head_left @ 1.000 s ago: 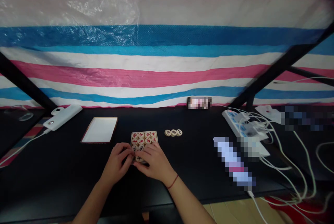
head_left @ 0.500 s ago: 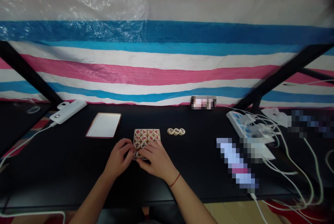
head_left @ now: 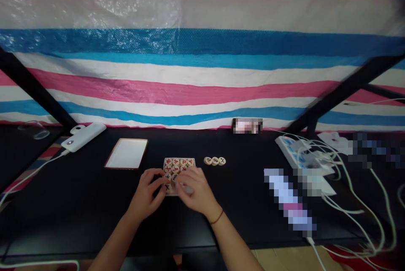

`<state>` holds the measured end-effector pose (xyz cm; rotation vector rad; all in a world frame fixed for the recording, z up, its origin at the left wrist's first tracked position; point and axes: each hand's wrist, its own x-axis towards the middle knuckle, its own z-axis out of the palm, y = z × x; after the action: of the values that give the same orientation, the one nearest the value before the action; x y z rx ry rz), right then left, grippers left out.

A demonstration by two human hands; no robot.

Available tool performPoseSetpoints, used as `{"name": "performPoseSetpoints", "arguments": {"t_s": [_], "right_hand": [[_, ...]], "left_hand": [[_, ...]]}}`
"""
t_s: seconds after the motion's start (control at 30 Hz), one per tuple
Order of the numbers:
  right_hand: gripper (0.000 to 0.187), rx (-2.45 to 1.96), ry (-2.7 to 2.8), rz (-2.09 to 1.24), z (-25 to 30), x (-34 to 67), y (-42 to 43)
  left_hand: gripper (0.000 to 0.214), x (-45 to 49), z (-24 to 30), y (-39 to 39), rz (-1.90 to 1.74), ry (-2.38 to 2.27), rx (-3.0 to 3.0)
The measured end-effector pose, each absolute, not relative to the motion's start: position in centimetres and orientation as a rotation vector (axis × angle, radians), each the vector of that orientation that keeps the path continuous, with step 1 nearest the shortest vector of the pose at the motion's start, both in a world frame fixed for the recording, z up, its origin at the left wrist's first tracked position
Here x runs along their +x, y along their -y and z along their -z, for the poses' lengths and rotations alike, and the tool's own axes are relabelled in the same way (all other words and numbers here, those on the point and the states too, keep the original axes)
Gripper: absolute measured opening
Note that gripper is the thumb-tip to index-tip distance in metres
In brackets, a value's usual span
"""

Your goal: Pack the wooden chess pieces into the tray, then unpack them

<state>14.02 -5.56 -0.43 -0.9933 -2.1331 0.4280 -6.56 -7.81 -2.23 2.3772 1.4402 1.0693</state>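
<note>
In the head view, a shallow box (head_left: 171, 195) of Chinese chess pieces sits in front of me. Red-marked pieces (head_left: 176, 162) fill its far rows, and black-marked pieces (head_left: 167, 188) show at its near left. My left hand (head_left: 147, 195) is at the box's left edge, fingers apart, its fingertips touching the pieces there. Curled over the box's right half is my right hand (head_left: 198, 189). Its fingers are slightly blurred, and whatever they pinch is hidden. Three black-marked pieces (head_left: 215, 161) lie in a row on the table, right of the box.
The box lid (head_left: 125, 153) lies at the left on the black table (head_left: 79, 203). A white device with a cable (head_left: 84, 137) stands beyond it. On the right are a power strip (head_left: 288, 153), tangled white cables (head_left: 348, 207) and a pixelated phone-like object (head_left: 289, 199). A striped sheet (head_left: 202, 89) hangs behind.
My right hand has shifted slightly right and its fingers have curled, uncovering a black-marked piece at the box's near left. My left fingers have spread over the left edge.
</note>
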Motion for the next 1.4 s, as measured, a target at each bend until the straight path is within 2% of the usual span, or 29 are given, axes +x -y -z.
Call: {"name": "performPoseSetpoints", "arguments": {"t_s": [0.13,0.27,0.43,0.6,0.87,1.07,1.4], "right_hand": [[0.029,-1.371,1.926,-0.216,1.2,17.3,3.4],[0.044,-1.565,2.029,-0.210,2.6,19.6,2.0],[0.042,-1.614,2.051,-0.209,3.6,19.8,1.7],[0.041,-1.597,2.070,-0.167,3.7,19.9,1.7],[0.030,-1.550,2.029,-0.164,3.5,19.9,1.8],[0.022,-1.368,1.903,-0.151,2.9,18.7,2.0],[0.016,-1.067,1.866,-0.359,1.2,15.9,3.9]], "left_hand": [[0.032,-6.1,2.3,8.0,-0.859,-1.473,2.567],[0.030,-5.7,2.5,8.0,-0.793,-1.487,2.600],[0.021,-5.6,2.6,8.0,-0.763,-1.460,2.594],[0.021,-5.9,2.7,7.9,-0.784,-1.446,2.556],[0.021,-6.1,3.2,7.8,-0.770,-1.452,2.519],[0.019,-5.9,2.9,7.8,-0.728,-1.445,2.513],[0.020,-5.9,3.0,7.8,-0.789,-1.467,2.533]]}}
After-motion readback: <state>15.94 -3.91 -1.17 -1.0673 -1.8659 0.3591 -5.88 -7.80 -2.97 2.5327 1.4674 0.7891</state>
